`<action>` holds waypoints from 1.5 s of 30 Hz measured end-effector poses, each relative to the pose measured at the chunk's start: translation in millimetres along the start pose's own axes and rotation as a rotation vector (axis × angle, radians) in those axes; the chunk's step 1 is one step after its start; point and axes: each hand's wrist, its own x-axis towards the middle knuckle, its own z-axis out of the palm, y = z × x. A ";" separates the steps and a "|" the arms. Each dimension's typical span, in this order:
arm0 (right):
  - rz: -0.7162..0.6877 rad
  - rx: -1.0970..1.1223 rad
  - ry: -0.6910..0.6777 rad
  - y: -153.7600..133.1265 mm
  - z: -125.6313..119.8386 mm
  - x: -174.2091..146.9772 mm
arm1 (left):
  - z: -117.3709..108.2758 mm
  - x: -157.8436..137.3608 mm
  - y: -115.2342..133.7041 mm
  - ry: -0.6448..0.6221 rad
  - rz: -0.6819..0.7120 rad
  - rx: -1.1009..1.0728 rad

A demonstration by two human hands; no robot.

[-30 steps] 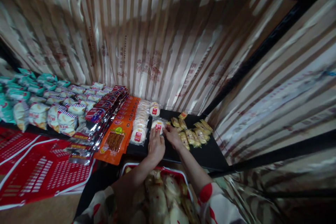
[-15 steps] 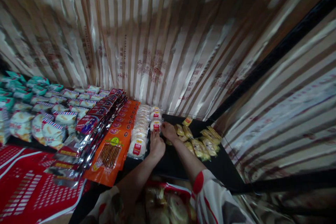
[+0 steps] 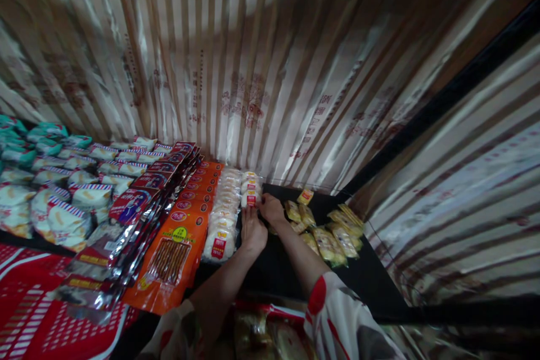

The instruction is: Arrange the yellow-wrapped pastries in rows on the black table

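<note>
Likely a shop: rows of packaged snacks [image 3: 185, 211] on a black shelf [image 3: 274, 275]; a red basket [image 3: 50, 315] below

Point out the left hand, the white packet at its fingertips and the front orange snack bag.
left hand [image 3: 253, 233], head view: back of the hand
white packet [image 3: 251, 201], head view: its red label
orange snack bag [image 3: 171, 260], head view: its brown patch

Between the forearms [image 3: 228, 281], a hand could pass low over the front of the black shelf [image 3: 274, 267]. Yellow packets [image 3: 329, 244] blocked the right, rows of white round packets [image 3: 219, 242] the left, and the striped curtain [image 3: 248, 56] the back.
</note>
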 end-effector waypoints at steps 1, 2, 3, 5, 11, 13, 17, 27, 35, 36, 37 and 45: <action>0.002 0.007 0.007 0.1 0.9 1.1 | 0.3 1.1 0.0 -0.006 0.001 0.006; 0.003 0.012 0.011 -0.1 1.6 2.3 | 1.0 2.4 -0.2 -0.009 0.003 0.009; 0.004 0.015 0.011 -0.5 2.3 3.6 | 1.9 4.0 -0.6 -0.009 0.007 0.010; 0.010 0.018 0.010 -1.9 3.2 6.3 | 4.3 7.6 -1.2 0.005 0.008 0.007; 0.005 0.034 0.042 -6.5 4.6 13.9 | 6.9 19.8 -0.2 0.024 0.002 0.058; 0.018 0.037 0.054 -7.6 5.2 16.2 | 6.9 22.8 -0.2 0.035 0.009 0.075; 0.027 0.037 0.057 -8.2 8.2 19.6 | 9.8 25.4 -2.8 0.056 0.024 0.065; -0.041 0.096 0.146 -5.1 10.4 9.5 | 8.1 16.1 -2.4 0.089 0.109 0.013; -0.226 0.369 0.311 12.3 14.0 -38.2 | -4.5 -31.2 7.5 0.074 0.094 0.038; -0.242 0.403 0.315 15.4 15.3 -47.3 | -5.3 -40.0 7.5 0.072 0.099 0.037; -0.251 0.437 0.314 18.4 16.4 -56.8 | -5.9 -49.1 7.2 0.069 0.110 0.035; -0.317 0.509 0.324 34.0 17.6 -138.6 | -0.1 -121.8 -9.1 0.118 0.265 0.029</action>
